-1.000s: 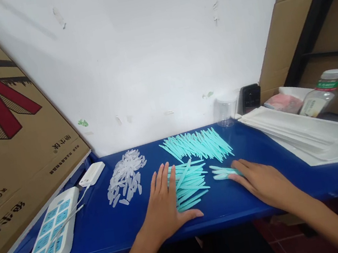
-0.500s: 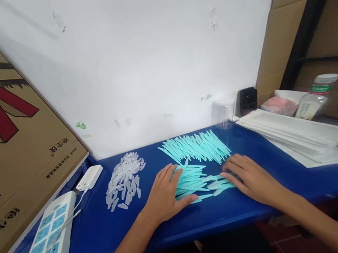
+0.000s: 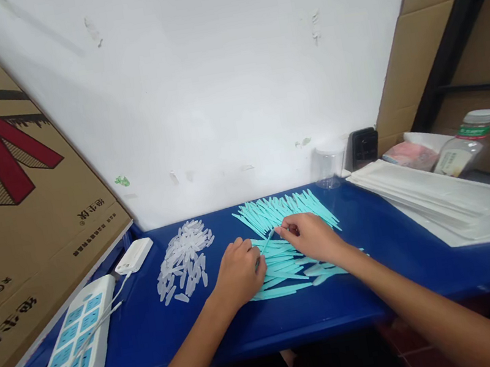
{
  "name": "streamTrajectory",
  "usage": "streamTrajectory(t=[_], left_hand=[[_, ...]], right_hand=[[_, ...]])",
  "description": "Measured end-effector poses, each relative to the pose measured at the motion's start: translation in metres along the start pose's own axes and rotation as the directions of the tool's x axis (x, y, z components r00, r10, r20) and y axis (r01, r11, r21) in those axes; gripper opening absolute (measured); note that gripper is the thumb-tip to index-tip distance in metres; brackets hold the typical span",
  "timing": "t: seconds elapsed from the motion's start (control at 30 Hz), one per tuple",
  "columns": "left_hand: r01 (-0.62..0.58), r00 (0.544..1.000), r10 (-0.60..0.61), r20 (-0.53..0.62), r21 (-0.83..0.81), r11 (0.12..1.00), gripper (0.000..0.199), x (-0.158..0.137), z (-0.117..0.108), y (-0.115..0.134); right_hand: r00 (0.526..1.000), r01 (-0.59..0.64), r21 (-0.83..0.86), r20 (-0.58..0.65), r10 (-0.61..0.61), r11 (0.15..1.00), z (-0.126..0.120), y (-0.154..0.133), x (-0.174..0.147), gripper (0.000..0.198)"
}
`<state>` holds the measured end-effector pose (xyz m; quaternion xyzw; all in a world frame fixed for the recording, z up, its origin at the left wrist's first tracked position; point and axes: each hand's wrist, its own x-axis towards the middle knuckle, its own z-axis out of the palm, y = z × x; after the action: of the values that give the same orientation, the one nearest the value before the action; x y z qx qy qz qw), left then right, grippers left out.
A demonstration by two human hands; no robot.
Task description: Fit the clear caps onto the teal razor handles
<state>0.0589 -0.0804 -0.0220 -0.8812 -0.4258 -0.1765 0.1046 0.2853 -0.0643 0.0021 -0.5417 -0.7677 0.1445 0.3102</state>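
Observation:
A slim turquoise stick [image 3: 268, 241], shaped like an eyebrow razor, slants between my hands above a pile of similar sticks [image 3: 281, 264]. At its upper end my right hand [image 3: 311, 236] pinches it between thumb and fingertips. Its lower end runs into the closed fingers of my left hand [image 3: 239, 272], which hide that part. Behind them lies a neater row of turquoise sticks [image 3: 289, 210], side by side. Left of my left hand is a heap of small translucent whitish pieces [image 3: 185, 258], like blade caps.
A white power strip [image 3: 74, 353] with cables and a white adapter [image 3: 134, 255] lie at left beside a cardboard box [image 3: 21, 212]. At right are flat white packets [image 3: 433, 194], a clear cup [image 3: 328, 167], a black device [image 3: 364, 148] and a bottle [image 3: 466, 142]. A white wall [image 3: 211, 89] stands behind.
My right hand has moved left and up from the pile's right side and closed on a stick's end. My left hand's fingers have curled shut around its lower end.

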Motion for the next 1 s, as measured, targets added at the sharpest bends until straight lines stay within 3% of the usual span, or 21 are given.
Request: streamTrajectory(t=[0.17,0.27,0.37,0.47,0.53,0.6,0.63,0.7,0.77,0.8,0.87,0.93,1.0], left_hand=[[0.004,0.981,0.005,-0.193,0.045,0.999,0.025,-0.001,-0.003,0.011],[-0.005,0.959,0.015,-0.283,0.039,0.999,0.025,-0.001,-0.003,0.027],[-0.046,0.944,0.039,-0.326,-0.015,0.999,0.024,0.002,-0.009,0.03],[-0.051,0.913,0.009,-0.409,-0.091,0.995,0.026,0.012,-0.027,0.005],[0.089,0.853,-0.138,-0.503,-0.122,0.989,0.036,0.022,-0.043,-0.025],[0.269,0.792,-0.321,-0.52,-0.176,0.947,0.039,0.032,-0.056,-0.059],[0.329,0.785,-0.382,-0.488,-0.194,0.924,0.038,0.035,-0.061,-0.076],[0.369,0.847,-0.424,-0.322,-0.221,0.903,0.034,0.038,-0.068,-0.107],[0.37,0.924,-0.381,0.016,-0.279,0.886,0.036,0.032,-0.071,-0.134],[0.385,0.919,-0.33,0.216,-0.32,0.866,0.039,0.027,-0.072,-0.144],[0.455,0.829,-0.228,0.51,-0.379,0.806,0.04,0.014,-0.072,-0.161],[0.498,0.758,-0.173,0.629,-0.385,0.777,0.043,0.002,-0.072,-0.171],[0.507,0.728,-0.156,0.667,-0.372,0.778,0.045,-0.006,-0.071,-0.173]], right_hand=[[0.996,-0.069,0.212,0.068,0.056,0.975,0.009,-0.004,0.003,0.057],[0.997,-0.009,0.426,0.077,-0.027,0.905,0.013,-0.011,0.005,0.052],[0.994,0.09,0.421,0.013,-0.105,0.903,0.007,-0.018,0.011,0.043],[0.965,0.202,0.259,0.115,-0.238,0.944,-0.007,-0.018,0.023,0.037],[0.929,0.255,0.188,0.223,-0.295,0.948,-0.013,-0.015,0.03,0.038],[0.866,0.263,0.194,0.384,-0.32,0.945,-0.012,-0.01,0.037,0.038],[0.831,0.257,0.206,0.451,-0.324,0.944,-0.01,-0.009,0.039,0.037],[0.792,0.244,0.211,0.52,-0.32,0.947,-0.005,-0.005,0.044,0.036],[0.828,0.249,0.153,0.478,-0.292,0.956,-0.001,0.002,0.049,0.038],[0.868,0.25,0.091,0.421,-0.265,0.964,-0.001,0.006,0.052,0.039],[0.947,0.216,-0.098,0.264,-0.184,0.971,-0.002,0.018,0.058,0.042],[0.99,0.124,-0.267,0.101,-0.101,0.956,-0.003,0.031,0.061,0.039],[0.998,0.067,-0.332,0.036,-0.059,0.941,-0.003,0.041,0.063,0.034]])
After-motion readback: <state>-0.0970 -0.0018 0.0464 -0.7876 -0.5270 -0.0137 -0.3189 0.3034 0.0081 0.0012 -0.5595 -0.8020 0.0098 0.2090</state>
